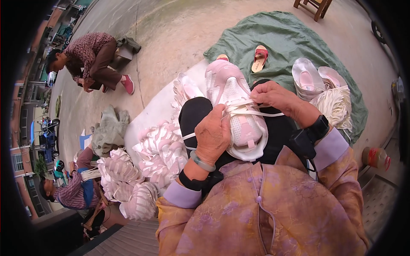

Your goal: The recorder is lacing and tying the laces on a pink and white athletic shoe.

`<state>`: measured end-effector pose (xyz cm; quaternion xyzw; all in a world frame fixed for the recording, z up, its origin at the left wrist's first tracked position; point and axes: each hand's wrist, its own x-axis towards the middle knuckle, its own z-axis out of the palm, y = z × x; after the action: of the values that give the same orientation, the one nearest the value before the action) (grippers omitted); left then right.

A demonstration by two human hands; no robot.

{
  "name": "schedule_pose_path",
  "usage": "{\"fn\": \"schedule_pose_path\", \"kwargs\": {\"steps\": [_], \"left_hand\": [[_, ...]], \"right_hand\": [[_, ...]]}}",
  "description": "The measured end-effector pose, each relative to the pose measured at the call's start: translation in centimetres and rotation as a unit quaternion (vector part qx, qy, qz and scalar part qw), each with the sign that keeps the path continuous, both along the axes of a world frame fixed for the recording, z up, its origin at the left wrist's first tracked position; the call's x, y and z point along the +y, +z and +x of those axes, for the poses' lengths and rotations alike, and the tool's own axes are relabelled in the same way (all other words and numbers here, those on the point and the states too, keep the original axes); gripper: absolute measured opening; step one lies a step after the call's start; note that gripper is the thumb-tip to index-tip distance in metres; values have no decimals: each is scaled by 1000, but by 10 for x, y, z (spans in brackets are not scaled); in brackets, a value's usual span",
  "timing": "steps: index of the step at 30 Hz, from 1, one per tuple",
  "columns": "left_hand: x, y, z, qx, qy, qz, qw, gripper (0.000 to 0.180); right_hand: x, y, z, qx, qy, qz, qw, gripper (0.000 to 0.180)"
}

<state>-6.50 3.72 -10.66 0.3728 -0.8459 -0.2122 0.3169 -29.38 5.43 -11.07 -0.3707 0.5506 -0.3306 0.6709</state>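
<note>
A pink and white sneaker (247, 130) lies across my black-trousered lap, its toe pointing away from me. White shoelace (245, 112) crosses its mesh tongue, with one end trailing to the right over my knee. My left hand (213, 131) is closed in a pinch on the lace at the shoe's left side. On the other side, my right hand (274, 98) pinches the lace near the upper eyelets, fingers pressed together. Fingers hide part of the lacing. A bracelet and black straps are on my wrists.
Stacked pink and white shoe uppers (160, 149) lie at left. On the green tarp (279, 32), red sandals (260, 59) lie ahead, and more uppers (305, 77) stand beside bundled white laces (335, 106). A plastic bottle (376, 158) is at right. Two people sit working at left.
</note>
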Motion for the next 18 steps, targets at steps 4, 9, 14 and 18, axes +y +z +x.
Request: {"fn": "schedule_pose_path", "kwargs": {"steps": [4,9,14,18], "left_hand": [[-3,9,7,55,14,193,980,23],[-2,13,21,176,36,296,938,26],[-2,35,45,237,55,345,906,29],[1,37,60,235,75,359,900,30]], "right_hand": [[0,-9,3,77,4,-20,997,14],[1,-10,9,123,-7,-26,992,19],[3,-3,8,137,2,-12,991,26],[2,3,13,88,-32,-37,995,23]]}}
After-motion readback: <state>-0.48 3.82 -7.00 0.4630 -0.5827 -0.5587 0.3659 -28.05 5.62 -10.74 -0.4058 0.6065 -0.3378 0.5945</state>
